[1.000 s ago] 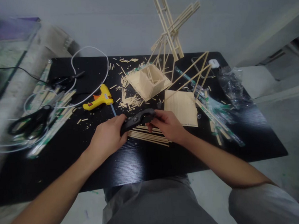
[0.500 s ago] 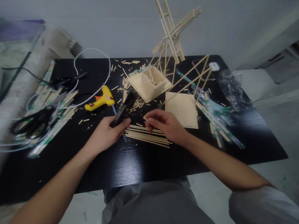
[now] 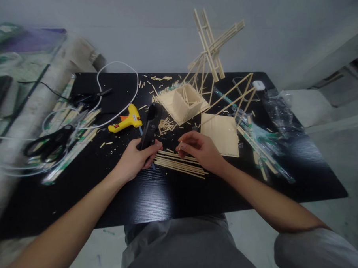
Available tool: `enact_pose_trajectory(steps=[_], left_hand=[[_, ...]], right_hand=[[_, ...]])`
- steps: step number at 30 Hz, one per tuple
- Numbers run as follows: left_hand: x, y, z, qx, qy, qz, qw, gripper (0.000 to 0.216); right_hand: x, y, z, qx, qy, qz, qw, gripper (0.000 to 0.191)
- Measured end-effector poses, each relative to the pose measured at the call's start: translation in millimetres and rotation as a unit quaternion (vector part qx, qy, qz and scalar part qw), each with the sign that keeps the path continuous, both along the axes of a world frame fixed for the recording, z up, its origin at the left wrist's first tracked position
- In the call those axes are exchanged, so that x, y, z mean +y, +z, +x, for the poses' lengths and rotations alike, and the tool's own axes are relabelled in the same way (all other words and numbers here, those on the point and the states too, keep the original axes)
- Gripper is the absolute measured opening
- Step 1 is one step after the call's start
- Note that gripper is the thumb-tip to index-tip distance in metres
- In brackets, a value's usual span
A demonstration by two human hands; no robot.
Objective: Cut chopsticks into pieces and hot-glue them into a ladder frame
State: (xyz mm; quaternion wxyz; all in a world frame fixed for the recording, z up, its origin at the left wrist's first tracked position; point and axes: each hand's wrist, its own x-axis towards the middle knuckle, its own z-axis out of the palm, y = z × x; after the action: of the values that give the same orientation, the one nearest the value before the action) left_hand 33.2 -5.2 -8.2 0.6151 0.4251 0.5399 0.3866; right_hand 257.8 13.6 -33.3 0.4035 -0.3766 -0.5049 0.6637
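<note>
My left hand (image 3: pixel 142 154) is closed around a thick black hand tool (image 3: pixel 151 125), which points up and away from me; its exact kind is unclear. My right hand (image 3: pixel 199 148) pinches a short pale piece of wooden stick (image 3: pixel 180 144) between thumb and fingertips, mostly hidden by them. Below and between both hands lies a row of long thin wooden sticks (image 3: pixel 180 166). Past them stands a wooden model with crossed windmill-like blades (image 3: pixel 211 49) and an open box (image 3: pixel 187 102) on a square base. A wooden board (image 3: pixel 219 136) with a stick frame sits beyond my right hand.
A yellow glue gun (image 3: pixel 126 118) with a blue glue stick lies left of the black tool. Black scissors (image 3: pixel 50 143), a white cable (image 3: pixel 116 62) and wrapped sticks (image 3: pixel 70 158) occupy the left side. Plastic-wrapped sticks (image 3: pixel 263 154) lie right; cut bits (image 3: pixel 166 126) are scattered centrally.
The camera view has shifted slightly, so the table appears lower and farther right. The black tool in my left hand now stands more upright. My right hand keeps its pinch.
</note>
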Motion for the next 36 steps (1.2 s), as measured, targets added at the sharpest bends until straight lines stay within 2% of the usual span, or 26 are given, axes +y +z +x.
enact_pose_trajectory(steps=[5, 8, 11, 13, 20, 23, 26, 36], left_hand=[[-4, -2.1, 3, 0.040, -0.016, 0.025, 0.999, 0.031], [-2, -1.0, 2, -0.041, -0.020, -0.029, 0.999, 0.032], [3, 0.1, -2, -0.154, -0.034, -0.110, 0.981, 0.033], [6, 0.1, -5, -0.188, -0.040, -0.138, 0.972, 0.034], [8, -1.8, -6, -0.201, -0.017, -0.124, 0.972, 0.030], [7, -2.7, -7, -0.190, -0.005, -0.102, 0.976, 0.028], [8, -4.4, -7, -0.179, 0.006, -0.090, 0.980, 0.026], [7, -6.2, -5, -0.164, 0.014, -0.081, 0.983, 0.023]], right_hand=[[4, -1.1, 2, -0.021, -0.019, 0.021, 0.999, 0.031], [9, -4.4, 7, -0.087, -0.056, 0.082, 0.991, 0.022], [13, -8.2, 13, -0.204, -0.094, 0.162, 0.961, 0.022], [14, -9.7, 16, -0.259, -0.104, 0.203, 0.938, 0.017], [16, -9.2, 19, -0.322, -0.119, 0.277, 0.898, 0.021], [17, -10.7, 19, -0.323, -0.102, 0.310, 0.888, 0.008], [16, -13.4, 18, -0.326, -0.070, 0.313, 0.889, 0.018], [13, -16.7, 15, -0.333, -0.012, 0.338, 0.880, 0.014]])
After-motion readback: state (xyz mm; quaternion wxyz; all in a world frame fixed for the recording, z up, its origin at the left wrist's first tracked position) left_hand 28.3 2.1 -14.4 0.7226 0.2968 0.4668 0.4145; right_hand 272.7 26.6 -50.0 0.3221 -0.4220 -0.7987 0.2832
